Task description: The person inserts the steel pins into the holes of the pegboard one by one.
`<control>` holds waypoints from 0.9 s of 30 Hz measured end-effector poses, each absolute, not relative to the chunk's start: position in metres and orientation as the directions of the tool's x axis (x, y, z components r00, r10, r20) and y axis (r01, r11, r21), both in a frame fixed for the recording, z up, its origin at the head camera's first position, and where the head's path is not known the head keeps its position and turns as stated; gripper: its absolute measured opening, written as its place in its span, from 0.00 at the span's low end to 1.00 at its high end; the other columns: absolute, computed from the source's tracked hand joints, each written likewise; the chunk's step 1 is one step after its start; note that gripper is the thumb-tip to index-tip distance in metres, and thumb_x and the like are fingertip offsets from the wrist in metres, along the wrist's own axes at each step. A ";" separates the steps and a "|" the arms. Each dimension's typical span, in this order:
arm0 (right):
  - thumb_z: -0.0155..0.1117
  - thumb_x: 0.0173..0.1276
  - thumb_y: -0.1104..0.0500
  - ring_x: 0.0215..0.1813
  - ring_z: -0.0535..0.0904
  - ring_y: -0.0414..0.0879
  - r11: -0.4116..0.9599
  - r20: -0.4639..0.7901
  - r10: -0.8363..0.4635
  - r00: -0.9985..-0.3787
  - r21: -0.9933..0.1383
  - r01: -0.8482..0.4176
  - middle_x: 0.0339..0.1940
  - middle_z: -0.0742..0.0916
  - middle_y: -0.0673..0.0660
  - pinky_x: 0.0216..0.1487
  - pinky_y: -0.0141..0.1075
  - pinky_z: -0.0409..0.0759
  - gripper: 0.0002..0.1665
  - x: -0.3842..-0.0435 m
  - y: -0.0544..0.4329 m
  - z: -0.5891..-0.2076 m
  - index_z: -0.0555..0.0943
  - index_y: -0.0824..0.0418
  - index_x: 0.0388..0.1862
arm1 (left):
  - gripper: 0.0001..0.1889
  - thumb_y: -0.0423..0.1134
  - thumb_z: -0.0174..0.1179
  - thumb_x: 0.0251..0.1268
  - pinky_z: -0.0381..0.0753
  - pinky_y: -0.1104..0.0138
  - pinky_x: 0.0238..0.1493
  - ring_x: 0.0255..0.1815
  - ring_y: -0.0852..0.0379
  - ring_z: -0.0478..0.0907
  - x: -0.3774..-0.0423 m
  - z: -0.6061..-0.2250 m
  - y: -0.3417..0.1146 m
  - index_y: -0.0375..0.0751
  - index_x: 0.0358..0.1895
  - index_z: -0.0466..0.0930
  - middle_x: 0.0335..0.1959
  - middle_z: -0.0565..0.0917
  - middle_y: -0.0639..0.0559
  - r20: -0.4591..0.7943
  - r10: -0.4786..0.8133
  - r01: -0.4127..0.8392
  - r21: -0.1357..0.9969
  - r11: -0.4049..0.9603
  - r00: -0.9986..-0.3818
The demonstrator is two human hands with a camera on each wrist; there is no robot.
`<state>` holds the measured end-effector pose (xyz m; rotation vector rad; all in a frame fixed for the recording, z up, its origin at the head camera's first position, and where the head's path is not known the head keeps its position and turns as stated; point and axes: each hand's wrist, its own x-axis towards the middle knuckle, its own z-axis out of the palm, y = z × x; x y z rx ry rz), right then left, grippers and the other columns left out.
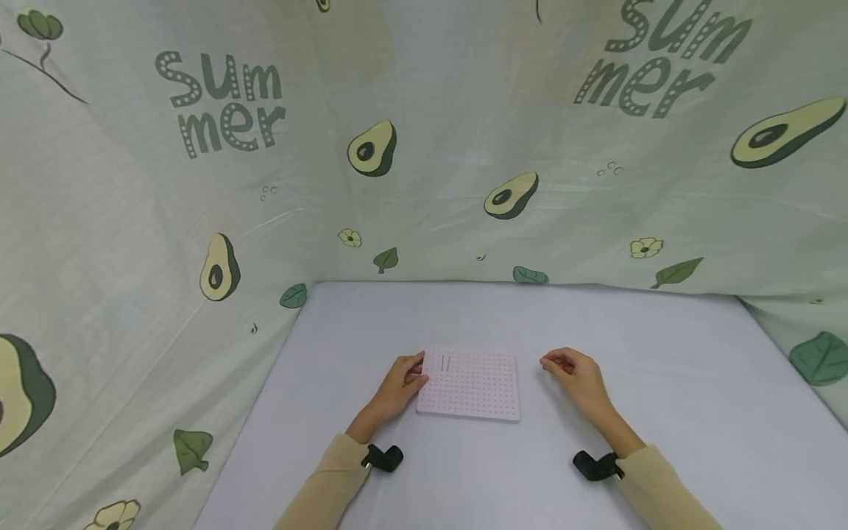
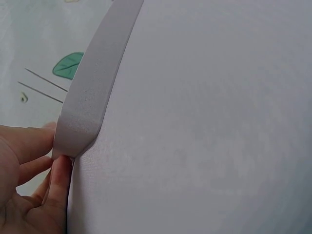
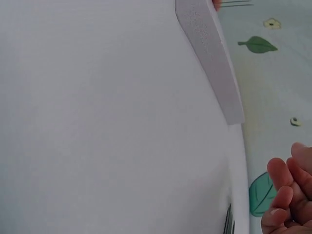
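A pale square board (image 1: 470,386) with a grid of small reddish dots lies on the table. Two thin dark pins (image 1: 445,363) stand near its upper left corner; in the left wrist view, the pins (image 2: 44,85) rise parallel from behind the board's thick side. My left hand (image 1: 399,383) grips the board's left edge between thumb and fingers. To the right of the board and apart from it, my right hand (image 1: 575,374) has its fingers curled with the fingertips close together. Whether something thin is between those fingertips does not show.
A white cloth (image 1: 397,316) covers the table, and a curtain (image 1: 437,147) printed with avocados hangs behind and to the left. Low in the right wrist view, thin dark sticks (image 3: 228,222) show near the right hand. Each wrist wears a black camera (image 1: 386,458).
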<state>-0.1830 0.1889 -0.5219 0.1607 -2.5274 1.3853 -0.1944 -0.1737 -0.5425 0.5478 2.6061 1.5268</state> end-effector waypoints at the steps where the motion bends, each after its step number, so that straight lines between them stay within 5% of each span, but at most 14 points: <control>1: 0.70 0.67 0.63 0.32 0.77 0.37 0.545 0.273 0.034 -0.961 -0.811 -0.211 0.31 0.87 0.56 0.30 0.24 0.76 0.08 -0.182 0.191 -0.523 0.85 0.68 0.39 | 0.28 0.33 0.57 0.74 0.78 0.58 0.61 0.56 0.42 0.72 -0.194 -0.543 -0.174 0.24 0.71 0.63 0.57 0.70 0.35 0.114 0.339 0.264 0.858 0.440 -0.934; 27: 0.74 0.63 0.61 0.29 0.70 0.37 0.610 0.258 0.166 -0.952 -0.785 -0.106 0.28 0.85 0.55 0.25 0.26 0.68 0.08 -0.159 0.219 -0.531 0.88 0.67 0.37 | 0.27 0.31 0.58 0.73 0.77 0.53 0.60 0.57 0.43 0.73 -0.199 -0.544 -0.172 0.25 0.71 0.64 0.57 0.71 0.36 0.116 0.317 0.254 0.863 0.437 -0.941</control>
